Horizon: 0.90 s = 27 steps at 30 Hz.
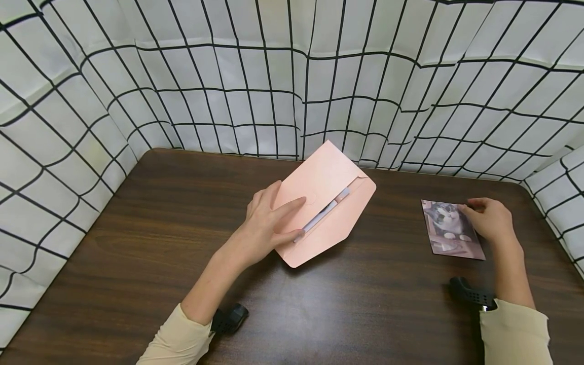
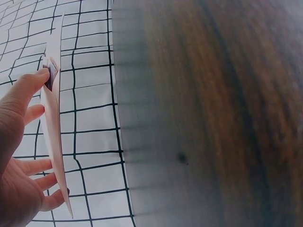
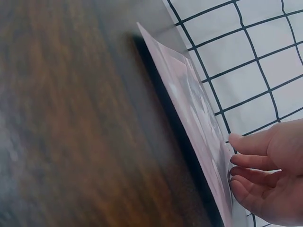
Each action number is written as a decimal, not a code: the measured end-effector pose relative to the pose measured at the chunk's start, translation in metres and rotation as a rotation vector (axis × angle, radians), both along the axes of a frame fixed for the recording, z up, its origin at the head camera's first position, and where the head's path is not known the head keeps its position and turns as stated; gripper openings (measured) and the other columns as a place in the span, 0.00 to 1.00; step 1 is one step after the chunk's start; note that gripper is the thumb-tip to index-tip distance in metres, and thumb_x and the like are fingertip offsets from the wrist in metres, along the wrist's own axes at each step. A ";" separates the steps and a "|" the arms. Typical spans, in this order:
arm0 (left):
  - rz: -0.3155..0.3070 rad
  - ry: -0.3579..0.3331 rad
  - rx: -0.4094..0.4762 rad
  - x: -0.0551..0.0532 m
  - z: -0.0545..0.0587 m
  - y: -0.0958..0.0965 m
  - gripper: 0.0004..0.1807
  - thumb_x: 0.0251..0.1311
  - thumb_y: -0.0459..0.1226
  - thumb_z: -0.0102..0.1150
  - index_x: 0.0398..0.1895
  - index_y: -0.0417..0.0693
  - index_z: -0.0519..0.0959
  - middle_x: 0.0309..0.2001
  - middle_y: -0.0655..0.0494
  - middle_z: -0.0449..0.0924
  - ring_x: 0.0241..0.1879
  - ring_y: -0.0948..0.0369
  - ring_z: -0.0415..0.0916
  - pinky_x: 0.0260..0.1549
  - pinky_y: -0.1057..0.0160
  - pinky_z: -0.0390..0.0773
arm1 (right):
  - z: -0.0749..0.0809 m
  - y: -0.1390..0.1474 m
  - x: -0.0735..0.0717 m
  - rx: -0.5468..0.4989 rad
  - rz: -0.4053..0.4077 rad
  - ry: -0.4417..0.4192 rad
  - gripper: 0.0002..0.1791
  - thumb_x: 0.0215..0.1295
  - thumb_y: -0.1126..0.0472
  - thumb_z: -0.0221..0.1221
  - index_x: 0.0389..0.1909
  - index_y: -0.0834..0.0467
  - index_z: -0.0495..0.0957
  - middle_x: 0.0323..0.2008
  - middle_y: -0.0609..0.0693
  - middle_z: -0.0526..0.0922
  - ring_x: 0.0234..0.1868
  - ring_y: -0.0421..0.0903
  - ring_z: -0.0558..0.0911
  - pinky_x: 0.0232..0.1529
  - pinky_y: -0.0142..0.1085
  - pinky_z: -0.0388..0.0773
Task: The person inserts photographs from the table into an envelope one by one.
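Note:
My left hand (image 1: 260, 228) grips a pink envelope (image 1: 324, 167) near the middle of the table. Its flap is open, and the edge of a pale insert (image 1: 321, 215) shows in the slot. In the left wrist view the envelope (image 2: 53, 127) appears edge-on, with the thumb at its opening and fingers along its lower part. Over at the right, my right hand (image 1: 490, 220) pinches the edge of a cat photo card (image 1: 449, 230). The right wrist view shows that card (image 3: 189, 109) from the side, with a dark shadow beneath it.
A dark brown wooden table (image 1: 137, 243) lies under both hands. White cloth with a black grid (image 1: 251, 71) hangs behind the table and along its sides. Each wrist wears a black device, the left one (image 1: 230, 318) and the right one (image 1: 470, 293).

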<state>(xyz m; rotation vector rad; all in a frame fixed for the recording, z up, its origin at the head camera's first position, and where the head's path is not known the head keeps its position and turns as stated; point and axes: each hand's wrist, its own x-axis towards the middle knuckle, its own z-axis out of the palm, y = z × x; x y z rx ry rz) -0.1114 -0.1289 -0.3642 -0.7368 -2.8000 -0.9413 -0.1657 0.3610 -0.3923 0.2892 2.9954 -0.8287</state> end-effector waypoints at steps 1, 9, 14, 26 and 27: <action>0.000 0.001 0.000 0.000 0.000 0.000 0.31 0.66 0.45 0.73 0.71 0.55 0.79 0.80 0.32 0.52 0.77 0.35 0.50 0.71 0.30 0.58 | 0.000 0.000 0.000 0.001 -0.002 -0.003 0.27 0.82 0.58 0.51 0.63 0.81 0.68 0.56 0.83 0.73 0.55 0.77 0.74 0.55 0.67 0.73; -0.001 -0.003 -0.005 0.000 0.000 0.000 0.31 0.66 0.44 0.73 0.71 0.55 0.78 0.80 0.32 0.52 0.77 0.34 0.51 0.72 0.30 0.57 | -0.001 0.000 -0.001 0.016 -0.017 0.008 0.24 0.79 0.61 0.54 0.57 0.81 0.73 0.52 0.82 0.77 0.51 0.75 0.76 0.48 0.63 0.75; -0.002 0.008 -0.009 0.000 0.000 0.000 0.31 0.65 0.44 0.74 0.71 0.54 0.78 0.80 0.32 0.52 0.76 0.35 0.51 0.72 0.30 0.56 | -0.001 -0.002 -0.002 0.015 -0.031 0.024 0.21 0.78 0.62 0.56 0.55 0.81 0.74 0.50 0.81 0.78 0.48 0.73 0.77 0.40 0.51 0.74; -0.003 0.007 -0.001 0.001 0.002 0.000 0.31 0.65 0.44 0.74 0.71 0.54 0.78 0.80 0.34 0.52 0.76 0.36 0.50 0.71 0.30 0.57 | -0.002 -0.005 -0.001 -0.020 -0.054 0.026 0.20 0.78 0.62 0.56 0.56 0.78 0.72 0.55 0.81 0.72 0.54 0.75 0.70 0.49 0.62 0.71; -0.004 0.012 0.000 0.001 0.002 0.000 0.31 0.65 0.44 0.74 0.71 0.54 0.79 0.80 0.34 0.52 0.76 0.35 0.50 0.71 0.30 0.57 | -0.002 -0.005 -0.001 -0.025 -0.056 0.027 0.20 0.78 0.62 0.56 0.56 0.78 0.73 0.54 0.80 0.73 0.54 0.74 0.70 0.46 0.59 0.72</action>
